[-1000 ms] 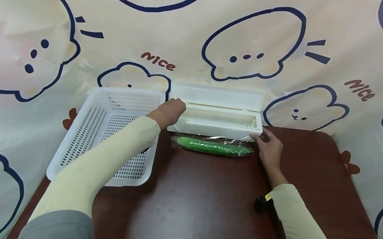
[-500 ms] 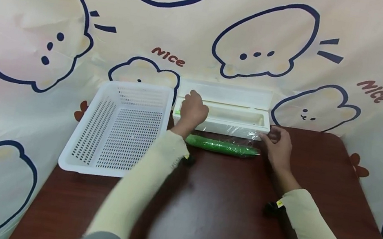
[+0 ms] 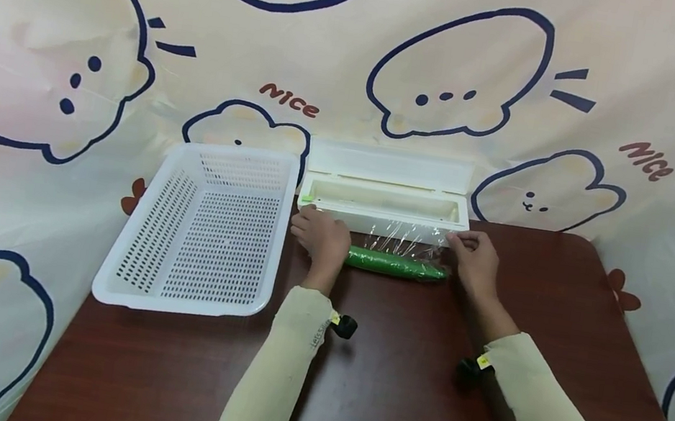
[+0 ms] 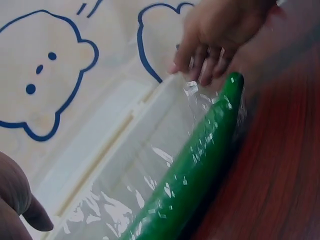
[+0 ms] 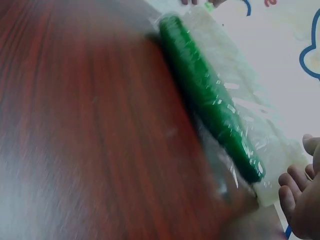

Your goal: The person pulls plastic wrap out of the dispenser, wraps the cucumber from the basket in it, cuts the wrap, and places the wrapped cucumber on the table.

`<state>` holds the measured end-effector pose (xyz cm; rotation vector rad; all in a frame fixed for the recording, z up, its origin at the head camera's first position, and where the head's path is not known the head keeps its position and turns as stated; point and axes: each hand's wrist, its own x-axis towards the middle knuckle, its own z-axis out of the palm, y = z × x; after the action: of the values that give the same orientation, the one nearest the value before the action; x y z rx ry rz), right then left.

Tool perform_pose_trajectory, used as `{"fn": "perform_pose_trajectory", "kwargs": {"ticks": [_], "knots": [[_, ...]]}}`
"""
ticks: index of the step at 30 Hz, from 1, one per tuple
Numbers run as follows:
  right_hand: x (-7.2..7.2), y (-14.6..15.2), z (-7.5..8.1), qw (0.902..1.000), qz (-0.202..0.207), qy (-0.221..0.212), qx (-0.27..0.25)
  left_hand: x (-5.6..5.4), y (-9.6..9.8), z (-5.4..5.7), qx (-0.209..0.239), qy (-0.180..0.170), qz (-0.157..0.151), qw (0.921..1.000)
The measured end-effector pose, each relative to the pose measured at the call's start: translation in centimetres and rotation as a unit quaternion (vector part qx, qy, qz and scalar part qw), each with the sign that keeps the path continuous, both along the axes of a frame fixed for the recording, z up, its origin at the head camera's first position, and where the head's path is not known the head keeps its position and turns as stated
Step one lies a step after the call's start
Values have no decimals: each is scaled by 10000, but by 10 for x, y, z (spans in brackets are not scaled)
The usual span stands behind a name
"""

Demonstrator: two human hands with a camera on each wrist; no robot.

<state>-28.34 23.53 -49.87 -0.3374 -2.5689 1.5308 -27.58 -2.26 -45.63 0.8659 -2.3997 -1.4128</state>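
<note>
A green cucumber (image 3: 395, 266) lies wrapped in clear cling film (image 3: 401, 240) along the front of a white cling film dispenser box (image 3: 385, 215). The box's lid (image 3: 390, 167) stands raised at the back. My left hand (image 3: 325, 241) is at the box's front left corner, fingers bent at the film's edge, covering the cucumber's left end. At the front right corner, my right hand (image 3: 475, 264) pinches the film between thumb and fingers. Creased film stretches between the hands, from the cucumber up to the box front. In the left wrist view, the right fingers (image 4: 207, 62) curl beside the cucumber's tip.
A white perforated plastic basket (image 3: 270, 288) stands left of the box on the dark wooden table (image 3: 389, 393). A small green slider (image 3: 307, 199) sits at the box's left end. Behind everything hangs a cartoon-printed curtain (image 3: 334, 57), close to the box's back.
My left hand has moved from the box's left end, across its left part, then down to the front left corner. The right hand stays at the right corner; the film is now drawn up more.
</note>
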Motion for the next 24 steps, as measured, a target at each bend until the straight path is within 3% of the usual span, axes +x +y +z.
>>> {"fn": "perform_pose_trajectory", "kwargs": {"ticks": [5,10,19,24], "knots": [[-5,-10,5,9987,-256,-126,-421,-7,-7,-9,491,129,430,9978],[-6,-13,6,9987,-290,-7,-414,-6,-7,-14,442,152,674,9966],[2,-6,-2,9962,467,654,-332,2,-8,-13,-229,451,262,9984],[9,4,0,9897,1179,605,-546,6,-8,-12,-257,972,-19,9949]]}}
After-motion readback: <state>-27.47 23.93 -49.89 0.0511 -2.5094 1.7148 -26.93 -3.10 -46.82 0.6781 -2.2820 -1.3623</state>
